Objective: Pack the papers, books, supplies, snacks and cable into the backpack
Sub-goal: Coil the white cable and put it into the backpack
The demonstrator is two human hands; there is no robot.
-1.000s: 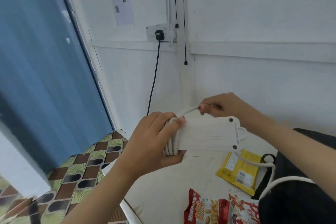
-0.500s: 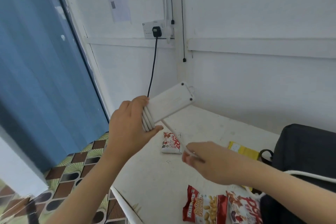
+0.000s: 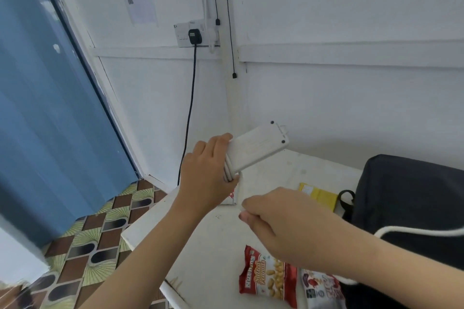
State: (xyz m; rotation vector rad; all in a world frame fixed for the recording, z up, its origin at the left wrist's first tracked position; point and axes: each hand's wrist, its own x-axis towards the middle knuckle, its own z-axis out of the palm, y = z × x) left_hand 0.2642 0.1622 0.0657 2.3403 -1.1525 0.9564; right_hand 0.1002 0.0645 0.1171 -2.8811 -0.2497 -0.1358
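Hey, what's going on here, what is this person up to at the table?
A person is bundling up a white power strip. Their left hand grips it, with cable loops wound round one end; the right hand pinches the loose cable just below. The rest trails across the dark backpack. A peanut packet and a yellow packet lie on the white table, not yet packed.

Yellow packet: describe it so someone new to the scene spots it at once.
Find the dark backpack on the right of the white table. Just left of its black strap loop lies a flat yellow packet. It is the only plain yellow item; the peanut bag nearer the person is red.
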